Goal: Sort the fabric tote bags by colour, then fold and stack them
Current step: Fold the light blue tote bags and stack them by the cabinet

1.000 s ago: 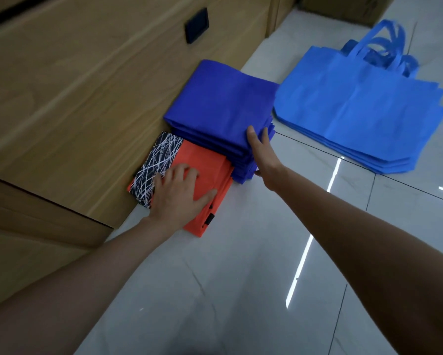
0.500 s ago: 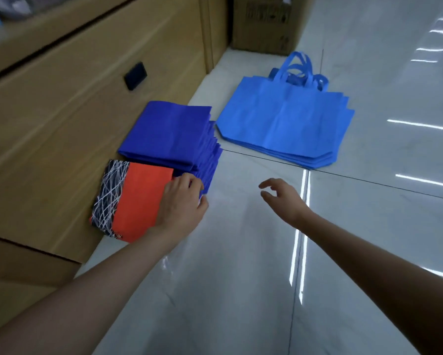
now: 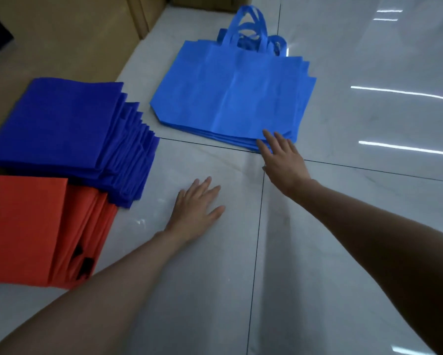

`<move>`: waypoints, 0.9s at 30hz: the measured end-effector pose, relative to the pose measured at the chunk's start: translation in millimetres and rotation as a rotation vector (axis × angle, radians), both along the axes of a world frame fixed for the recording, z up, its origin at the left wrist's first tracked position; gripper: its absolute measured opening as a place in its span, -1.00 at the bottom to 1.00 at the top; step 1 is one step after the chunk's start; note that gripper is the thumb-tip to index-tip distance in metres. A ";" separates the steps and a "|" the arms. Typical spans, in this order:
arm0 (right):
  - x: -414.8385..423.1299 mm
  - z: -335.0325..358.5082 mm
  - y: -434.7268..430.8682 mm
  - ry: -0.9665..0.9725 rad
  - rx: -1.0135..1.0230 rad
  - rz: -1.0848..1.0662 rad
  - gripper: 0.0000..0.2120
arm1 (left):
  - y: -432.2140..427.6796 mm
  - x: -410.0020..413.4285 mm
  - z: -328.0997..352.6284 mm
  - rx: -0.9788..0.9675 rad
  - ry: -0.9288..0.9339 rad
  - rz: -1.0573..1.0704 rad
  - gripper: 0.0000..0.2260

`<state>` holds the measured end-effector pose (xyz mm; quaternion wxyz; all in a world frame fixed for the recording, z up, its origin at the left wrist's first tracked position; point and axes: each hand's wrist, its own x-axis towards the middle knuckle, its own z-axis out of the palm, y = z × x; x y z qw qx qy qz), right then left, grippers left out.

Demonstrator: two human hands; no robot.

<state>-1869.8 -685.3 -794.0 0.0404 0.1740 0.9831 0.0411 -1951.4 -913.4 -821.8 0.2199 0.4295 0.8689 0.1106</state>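
Observation:
A stack of folded dark blue tote bags (image 3: 69, 134) lies on the floor at the left. In front of it sits a stack of folded orange bags (image 3: 33, 226), with a black-and-white patterned edge at the far left. Farther back lies a pile of unfolded light blue tote bags (image 3: 230, 90), handles pointing away. My right hand (image 3: 279, 155) reaches with straight fingers to the near edge of the light blue pile and touches it. My left hand (image 3: 194, 208) rests flat on the bare floor, fingers spread, holding nothing.
A wooden cabinet front (image 3: 69, 34) runs along the left behind the folded stacks. Glossy grey floor tiles (image 3: 343, 226) with dark grout lines stretch to the right and toward me. A cardboard box edge shows at the top.
My left hand left the orange stack and came down flat on the floor. My right hand moved forward from mid-air to the near edge of the light blue pile. The camera moved closer.

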 end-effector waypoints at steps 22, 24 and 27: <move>-50.6 -15.0 70.4 -0.117 -0.046 0.177 -0.70 | -0.3 12.8 -40.1 0.105 0.309 0.027 -0.45; -50.3 -18.6 70.5 -0.034 -0.054 0.164 -0.79 | -0.9 13.5 -40.5 0.105 0.318 0.026 -0.45; -45.5 -31.2 70.4 0.060 -0.043 0.132 -0.84 | -0.8 12.0 -41.3 0.108 0.314 0.030 -0.45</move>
